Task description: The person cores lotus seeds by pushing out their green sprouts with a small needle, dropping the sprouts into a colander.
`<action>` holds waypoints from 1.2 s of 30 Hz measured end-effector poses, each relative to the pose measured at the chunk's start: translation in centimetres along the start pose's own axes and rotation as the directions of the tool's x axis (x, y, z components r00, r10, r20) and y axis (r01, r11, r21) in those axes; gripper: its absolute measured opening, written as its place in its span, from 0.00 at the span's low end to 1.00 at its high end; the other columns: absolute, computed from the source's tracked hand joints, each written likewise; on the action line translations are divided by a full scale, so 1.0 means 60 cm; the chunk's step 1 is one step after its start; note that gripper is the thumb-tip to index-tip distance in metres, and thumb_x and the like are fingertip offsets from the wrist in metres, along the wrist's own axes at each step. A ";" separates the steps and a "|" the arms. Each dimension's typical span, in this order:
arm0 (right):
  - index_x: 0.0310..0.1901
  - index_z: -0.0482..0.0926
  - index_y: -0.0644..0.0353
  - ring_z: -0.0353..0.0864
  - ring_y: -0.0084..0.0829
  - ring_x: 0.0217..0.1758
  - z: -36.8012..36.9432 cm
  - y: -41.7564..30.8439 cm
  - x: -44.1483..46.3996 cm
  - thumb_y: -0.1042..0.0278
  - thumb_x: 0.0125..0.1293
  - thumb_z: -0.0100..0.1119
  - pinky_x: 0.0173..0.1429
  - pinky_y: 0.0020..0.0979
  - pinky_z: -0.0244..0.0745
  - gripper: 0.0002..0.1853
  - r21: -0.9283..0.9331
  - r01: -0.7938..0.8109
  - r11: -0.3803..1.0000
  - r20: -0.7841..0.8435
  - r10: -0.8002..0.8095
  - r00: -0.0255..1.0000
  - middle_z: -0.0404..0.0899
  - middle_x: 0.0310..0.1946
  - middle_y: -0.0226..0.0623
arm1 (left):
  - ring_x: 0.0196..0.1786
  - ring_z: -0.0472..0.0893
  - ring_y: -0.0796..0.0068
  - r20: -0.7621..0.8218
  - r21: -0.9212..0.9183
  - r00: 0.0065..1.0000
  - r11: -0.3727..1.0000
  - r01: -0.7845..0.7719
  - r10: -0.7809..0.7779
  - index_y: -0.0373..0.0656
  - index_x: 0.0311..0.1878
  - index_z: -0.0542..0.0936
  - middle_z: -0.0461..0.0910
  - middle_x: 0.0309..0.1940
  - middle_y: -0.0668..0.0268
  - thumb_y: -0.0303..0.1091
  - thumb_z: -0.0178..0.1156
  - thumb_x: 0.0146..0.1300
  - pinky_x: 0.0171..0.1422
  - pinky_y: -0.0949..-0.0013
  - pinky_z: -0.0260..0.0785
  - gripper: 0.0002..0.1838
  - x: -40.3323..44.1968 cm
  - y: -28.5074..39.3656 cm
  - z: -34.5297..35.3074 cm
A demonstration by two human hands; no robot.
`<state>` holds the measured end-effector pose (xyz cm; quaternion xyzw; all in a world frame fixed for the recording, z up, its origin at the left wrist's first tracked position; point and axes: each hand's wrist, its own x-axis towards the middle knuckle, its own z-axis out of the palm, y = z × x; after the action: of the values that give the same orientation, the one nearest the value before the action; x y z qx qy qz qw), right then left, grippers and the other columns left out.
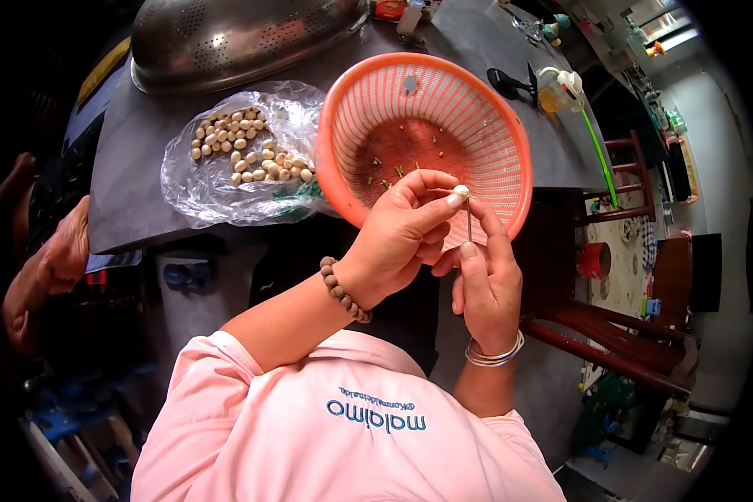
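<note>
My left hand [400, 230], with a beaded bracelet at the wrist, pinches a small pale lotus seed [461, 192] between thumb and fingertips. My right hand [485, 276] grips a thin metal pick [469, 222] that points up, its upper end at the seed. Both hands are over the near rim of an orange plastic basket [520, 167]. A few small green bits [399, 171] lie on the basket's bottom. Left of the basket, a clear plastic bag [188, 188] lies spread on the table with many pale lotus seeds [251, 159] on it.
A perforated metal colander [226, 38] lies upside down on the grey table [125, 176]. A jar of amber liquid [550, 99] stands beyond the basket. Wooden chairs [615, 343] are on the right. Another person's limb [63, 251] shows at the left edge.
</note>
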<state>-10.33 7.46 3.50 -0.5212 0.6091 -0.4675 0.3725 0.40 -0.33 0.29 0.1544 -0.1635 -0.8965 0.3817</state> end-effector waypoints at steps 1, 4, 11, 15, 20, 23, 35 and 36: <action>0.60 0.58 0.65 0.61 0.10 0.10 0.000 0.001 0.000 0.73 0.65 0.39 0.14 0.13 0.55 0.22 0.005 0.005 1.000 0.000 -0.005 1.000 0.74 0.20 0.34 | 0.15 0.58 0.91 -0.007 0.005 1.000 1.000 -0.004 0.004 0.43 0.41 0.69 0.69 0.23 0.75 0.29 0.54 0.61 0.16 0.86 0.48 0.07 0.000 0.000 0.001; 0.61 0.58 0.65 0.60 0.10 0.10 0.001 -0.001 -0.001 0.73 0.65 0.39 0.14 0.13 0.55 0.22 0.006 -0.003 1.000 -0.008 0.003 1.000 0.74 0.20 0.34 | 0.15 0.58 0.91 0.017 -0.004 1.000 1.000 0.011 -0.011 0.43 0.43 0.70 0.68 0.23 0.75 0.30 0.54 0.62 0.16 0.86 0.49 0.08 0.001 -0.002 -0.002; 0.61 0.58 0.65 0.60 0.10 0.10 0.000 -0.005 0.000 0.73 0.65 0.38 0.13 0.13 0.54 0.22 0.013 -0.011 1.000 -0.002 0.011 1.000 0.74 0.20 0.34 | 0.14 0.57 0.90 -0.006 0.015 0.998 0.998 0.062 -0.062 0.43 0.46 0.71 0.63 0.16 0.77 0.32 0.54 0.63 0.15 0.83 0.53 0.10 -0.001 0.000 0.005; 0.61 0.58 0.65 0.60 0.10 0.10 0.000 -0.004 0.000 0.73 0.65 0.38 0.13 0.13 0.54 0.22 0.006 0.003 1.000 -0.011 -0.003 1.000 0.75 0.20 0.34 | 0.13 0.56 0.90 0.012 0.040 0.998 0.997 0.059 -0.060 0.44 0.45 0.71 0.60 0.15 0.78 0.33 0.53 0.63 0.15 0.81 0.54 0.09 -0.001 0.001 0.005; 0.61 0.58 0.65 0.61 0.10 0.10 0.000 -0.005 0.001 0.72 0.65 0.39 0.13 0.12 0.54 0.22 -0.010 0.014 1.000 -0.020 -0.014 1.000 0.74 0.20 0.33 | 0.13 0.57 0.90 0.041 0.058 0.999 0.998 0.011 -0.014 0.45 0.44 0.70 0.61 0.15 0.77 0.32 0.53 0.63 0.16 0.81 0.54 0.07 -0.002 -0.005 0.007; 0.61 0.58 0.65 0.61 0.10 0.10 0.001 -0.004 0.000 0.73 0.64 0.39 0.13 0.12 0.54 0.22 -0.022 0.016 1.000 -0.040 -0.017 0.999 0.73 0.20 0.32 | 0.14 0.57 0.90 0.008 0.070 0.999 0.997 -0.035 0.034 0.44 0.43 0.69 0.62 0.16 0.77 0.31 0.53 0.63 0.16 0.81 0.54 0.07 -0.002 -0.005 0.011; 0.61 0.59 0.62 0.61 0.10 0.12 0.000 -0.009 0.001 0.75 0.63 0.39 0.16 0.16 0.57 0.23 -0.009 -0.052 0.999 -0.056 0.052 0.997 0.73 0.17 0.27 | 0.17 0.59 0.91 0.004 0.000 1.000 1.000 0.017 -0.017 0.41 0.44 0.72 0.74 0.28 0.71 0.31 0.52 0.63 0.16 0.86 0.50 0.08 -0.006 0.005 0.004; 0.61 0.59 0.63 0.61 0.10 0.12 0.000 -0.007 0.001 0.75 0.63 0.39 0.16 0.16 0.57 0.23 0.005 -0.043 0.999 -0.054 0.043 0.998 0.74 0.17 0.27 | 0.17 0.59 0.91 0.017 0.000 1.000 1.000 0.011 -0.011 0.41 0.44 0.72 0.74 0.29 0.70 0.31 0.52 0.63 0.17 0.87 0.49 0.08 -0.005 0.004 0.002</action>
<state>-10.22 7.38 3.92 -0.4943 0.6291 -0.4748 0.3667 0.69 -0.24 0.51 0.1479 -0.1659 -0.8998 0.3755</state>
